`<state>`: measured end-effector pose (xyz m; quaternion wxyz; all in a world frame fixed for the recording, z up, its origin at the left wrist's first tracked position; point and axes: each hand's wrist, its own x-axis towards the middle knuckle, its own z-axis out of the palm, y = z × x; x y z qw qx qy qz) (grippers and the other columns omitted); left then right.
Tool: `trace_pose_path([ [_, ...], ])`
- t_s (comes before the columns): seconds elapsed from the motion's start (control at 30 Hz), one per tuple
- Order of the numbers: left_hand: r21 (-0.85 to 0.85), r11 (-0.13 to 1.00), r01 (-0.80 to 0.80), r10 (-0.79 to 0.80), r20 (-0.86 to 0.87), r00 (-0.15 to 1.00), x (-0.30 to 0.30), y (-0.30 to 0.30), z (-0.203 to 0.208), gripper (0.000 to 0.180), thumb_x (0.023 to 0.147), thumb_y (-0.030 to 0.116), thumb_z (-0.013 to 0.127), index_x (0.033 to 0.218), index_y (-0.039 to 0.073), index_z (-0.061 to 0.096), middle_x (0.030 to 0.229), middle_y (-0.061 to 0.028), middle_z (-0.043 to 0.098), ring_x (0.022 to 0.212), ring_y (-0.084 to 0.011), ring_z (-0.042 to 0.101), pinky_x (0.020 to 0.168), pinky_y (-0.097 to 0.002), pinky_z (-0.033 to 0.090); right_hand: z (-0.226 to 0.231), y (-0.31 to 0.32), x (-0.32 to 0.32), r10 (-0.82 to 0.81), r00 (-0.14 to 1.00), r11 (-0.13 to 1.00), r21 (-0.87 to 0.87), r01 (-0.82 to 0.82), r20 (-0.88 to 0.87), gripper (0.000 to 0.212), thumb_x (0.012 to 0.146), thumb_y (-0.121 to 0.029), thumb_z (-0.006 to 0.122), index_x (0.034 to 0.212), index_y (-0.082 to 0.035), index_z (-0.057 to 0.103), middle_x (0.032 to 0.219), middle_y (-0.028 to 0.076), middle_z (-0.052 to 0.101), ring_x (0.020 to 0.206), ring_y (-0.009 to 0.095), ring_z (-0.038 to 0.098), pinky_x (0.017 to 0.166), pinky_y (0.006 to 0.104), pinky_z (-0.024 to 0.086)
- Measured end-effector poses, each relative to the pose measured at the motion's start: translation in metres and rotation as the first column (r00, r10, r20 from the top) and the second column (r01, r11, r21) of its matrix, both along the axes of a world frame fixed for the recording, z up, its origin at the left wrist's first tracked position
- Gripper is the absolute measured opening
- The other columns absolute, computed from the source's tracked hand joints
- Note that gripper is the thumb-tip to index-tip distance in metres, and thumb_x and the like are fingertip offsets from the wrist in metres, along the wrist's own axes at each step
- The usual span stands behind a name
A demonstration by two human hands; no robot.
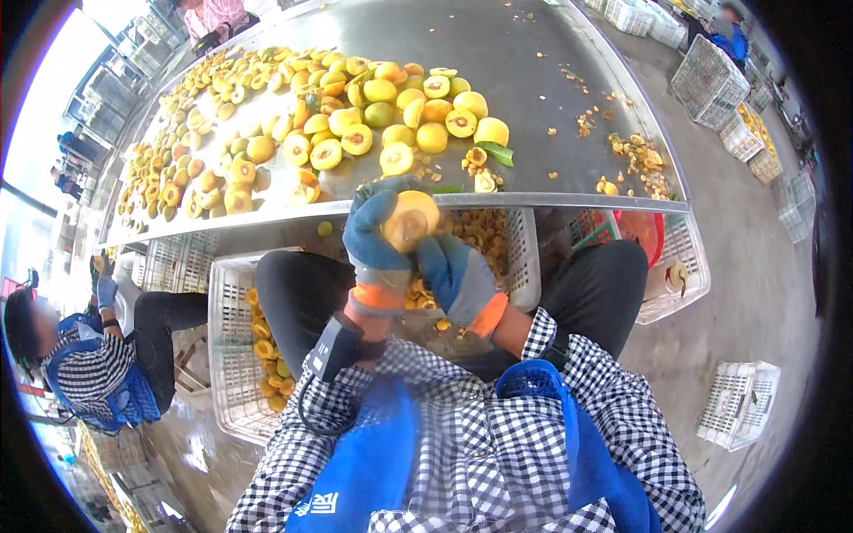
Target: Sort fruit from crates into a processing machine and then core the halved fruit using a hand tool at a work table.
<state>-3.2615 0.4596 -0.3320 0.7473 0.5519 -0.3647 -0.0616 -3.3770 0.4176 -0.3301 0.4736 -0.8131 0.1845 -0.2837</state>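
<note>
My left hand [368, 244], in a blue-grey glove with an orange cuff, grips a yellow peach half [413, 216] just past the near edge of the metal table. The peach's cut face is turned up toward me. Close against its lower right side is my right hand [457, 274], gloved the same way, with its fingers curled in. Whatever those fingers hold, if anything, is hidden. Beyond my hands, a broad pile of halved yellow peaches [356, 139] lies on the table, several with brown pit centres showing.
The metal table [498, 80] has a raised near rim. Pit scraps [635, 155] lie at its right. Under it, a white crate [233, 355] holds peach halves, and another crate [524, 258] sits between my knees. A co-worker [98, 346] sits at left, another person [213, 19] at the far side.
</note>
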Motion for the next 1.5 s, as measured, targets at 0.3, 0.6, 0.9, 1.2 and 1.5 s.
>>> trace_pose_path([
  [0.3, 0.185, 0.982, -0.034, -0.017, 0.269, 0.963, -0.011, -0.005, 0.025, 0.017, 0.077, 0.01, 0.045, 0.089, 0.004, 0.056, 0.07, -0.007, 0.055, 0.066, -0.0104, 0.053, 0.058, -0.0219, 0.042, -0.004, -0.003, -0.005, 0.239, 0.969, 0.886, 0.421, -0.193, -0.059, 0.018, 0.076, -0.013, 0.048, 0.09, -0.002, 0.048, 0.066, 0.015, 0.052, 0.053, 0.025, 0.054, 0.045, 0.033, 0.041],
  [0.6, 0.467, 0.873, 0.143, -0.07, -0.171, 0.983, -0.026, 0.006, 0.067, 0.021, 0.073, 0.018, 0.057, 0.083, 0.0, 0.06, 0.07, -0.003, 0.058, 0.064, -0.0061, 0.049, 0.059, -0.0215, 0.042, 0.009, 0.001, -0.019, 0.312, 0.949, 0.95, 0.022, -0.311, -0.043, 0.022, 0.077, -0.015, 0.051, 0.094, -0.003, 0.05, 0.076, 0.005, 0.054, 0.066, 0.014, 0.053, 0.056, 0.0266, 0.043],
  [0.9, 0.425, 0.87, 0.251, -0.237, -0.088, 0.968, -0.018, 0.014, 0.041, 0.024, 0.074, 0.02, 0.057, 0.085, -0.001, 0.06, 0.071, -0.0042, 0.059, 0.065, -0.0073, 0.051, 0.059, -0.0224, 0.043, 0.018, 0.023, -0.019, 0.204, 0.965, 0.477, 0.845, -0.243, 0.162, 0.036, 0.083, -0.035, 0.039, 0.076, -0.003, 0.053, 0.049, 0.003, 0.048, 0.034, 0.012, 0.041, 0.031, 0.0236, 0.031],
  [1.2, 0.501, 0.805, 0.318, -0.315, -0.093, 0.945, -0.009, 0.006, 0.032, 0.025, 0.072, 0.019, 0.056, 0.087, -0.001, 0.059, 0.072, -0.007, 0.06, 0.064, -0.0087, 0.053, 0.058, -0.0255, 0.043, -0.031, 0.004, -0.014, 0.277, 0.96, 0.781, 0.573, -0.246, 0.036, 0.042, 0.084, -0.041, 0.035, 0.075, -0.005, 0.055, 0.047, 0.002, 0.045, 0.032, 0.011, 0.038, 0.03, 0.0233, 0.029],
  [1.5, 0.226, 0.873, 0.433, -0.372, -0.267, 0.889, -0.032, -0.004, 0.049, 0.019, 0.074, 0.016, 0.055, 0.084, 0.0, 0.06, 0.074, -0.0027, 0.058, 0.069, -0.0078, 0.051, 0.062, -0.0218, 0.043, 0.013, 0.014, -0.012, 0.201, 0.966, 0.773, 0.58, -0.257, 0.161, 0.038, 0.081, -0.044, 0.04, 0.086, -0.008, 0.051, 0.057, 0.0, 0.048, 0.04, 0.008, 0.041, 0.031, 0.02, 0.031],
])
